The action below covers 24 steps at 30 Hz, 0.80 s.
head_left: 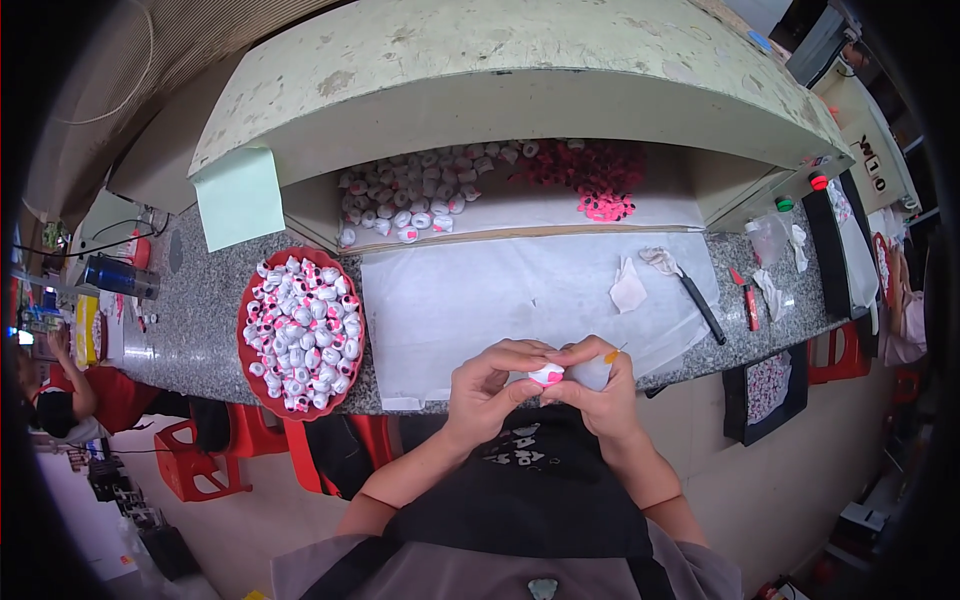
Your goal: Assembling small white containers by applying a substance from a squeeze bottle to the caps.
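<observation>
Close to my body, just over the near edge of the bench, both my hands are together. My left hand (487,392) pinches a small rounded white piece with a pink patch (547,375) between thumb and fingers. My right hand (612,402) has its fingertips against that same piece. It also holds a small translucent squeeze bottle (591,374) with an orange thin-tipped nozzle, tucked in the palm. To the left stands a red scalloped bowl (246,345) heaped with white pieces bearing pink and dark spots.
White paper (450,300) covers the bench. On it lie a pale scrap (628,287) and a black-handled tool (700,308). Under the overhanging shelf (520,110) sit white pieces (420,190) and pink pieces (605,205). A red-and-black tool (751,305) lies right. A person (85,395) sits far left.
</observation>
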Motion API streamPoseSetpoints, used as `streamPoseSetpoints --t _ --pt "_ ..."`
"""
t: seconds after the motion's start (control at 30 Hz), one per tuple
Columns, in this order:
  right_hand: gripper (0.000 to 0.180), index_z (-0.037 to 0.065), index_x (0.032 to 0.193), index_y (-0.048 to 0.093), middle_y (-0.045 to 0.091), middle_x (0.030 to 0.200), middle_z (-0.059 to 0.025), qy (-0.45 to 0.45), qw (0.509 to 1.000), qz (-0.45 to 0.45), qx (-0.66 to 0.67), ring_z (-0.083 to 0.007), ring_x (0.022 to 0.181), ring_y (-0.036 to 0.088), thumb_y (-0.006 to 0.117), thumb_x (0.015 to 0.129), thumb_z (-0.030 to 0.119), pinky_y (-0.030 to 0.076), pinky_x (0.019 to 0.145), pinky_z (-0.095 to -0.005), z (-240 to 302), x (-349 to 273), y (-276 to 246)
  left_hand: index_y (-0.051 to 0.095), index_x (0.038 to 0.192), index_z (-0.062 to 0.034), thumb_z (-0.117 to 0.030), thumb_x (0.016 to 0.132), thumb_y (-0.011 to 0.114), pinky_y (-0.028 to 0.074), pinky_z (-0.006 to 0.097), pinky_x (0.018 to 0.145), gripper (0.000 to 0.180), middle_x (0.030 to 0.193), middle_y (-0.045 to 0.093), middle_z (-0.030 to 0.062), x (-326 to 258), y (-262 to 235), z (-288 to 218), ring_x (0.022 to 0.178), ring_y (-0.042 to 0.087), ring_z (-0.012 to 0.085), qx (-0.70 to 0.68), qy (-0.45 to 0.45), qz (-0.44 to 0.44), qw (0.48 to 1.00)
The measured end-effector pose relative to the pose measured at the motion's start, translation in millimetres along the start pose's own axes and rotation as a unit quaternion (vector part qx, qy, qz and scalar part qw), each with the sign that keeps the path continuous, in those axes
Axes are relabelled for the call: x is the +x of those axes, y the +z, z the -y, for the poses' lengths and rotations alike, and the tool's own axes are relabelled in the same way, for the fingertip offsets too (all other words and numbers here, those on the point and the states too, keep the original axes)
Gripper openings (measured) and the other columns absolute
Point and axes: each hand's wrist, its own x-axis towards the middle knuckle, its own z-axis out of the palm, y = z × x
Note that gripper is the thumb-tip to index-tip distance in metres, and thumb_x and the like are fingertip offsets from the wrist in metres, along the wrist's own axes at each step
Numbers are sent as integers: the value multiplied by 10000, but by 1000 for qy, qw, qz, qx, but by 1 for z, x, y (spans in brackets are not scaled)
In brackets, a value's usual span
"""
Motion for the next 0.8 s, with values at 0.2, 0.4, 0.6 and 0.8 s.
streamPoseSetpoints --t 0.2,0.4,0.6,0.8 --pt "218 -18 885 557 588 751 -73 23 1000 -7 10 -103 660 568 650 687 -25 462 590 -207 5 1 5 530 993 20 20 776 546 389 322 858 218 1025 540 148 -4 4 -11 999 501 229 19 -46 -30 998" --pt "230 -25 919 549 587 762 -72 22 999 -19 -18 -97 657 566 626 702 -33 459 583 -204 7 -1 8 512 1040 36 35 786 524 391 302 846 254 1063 526 151 -6 4 -15 995 500 206 25 -53 -27 998" --pt "248 -26 953 550 581 769 -66 5 999 -7 -44 -88 646 559 591 711 -56 440 573 -197 7 -4 7 505 1037 53 50 788 510 408 287 823 249 1068 518 159 -8 8 -11 974 505 177 0 -51 -42 998" --pt "241 -29 941 547 573 741 -66 12 999 -35 -3 -98 647 558 591 706 -62 446 581 -206 2 -1 13 495 1045 55 59 793 494 450 257 733 251 1072 508 151 -11 5 -5 921 518 162 41 -15 -53 998"
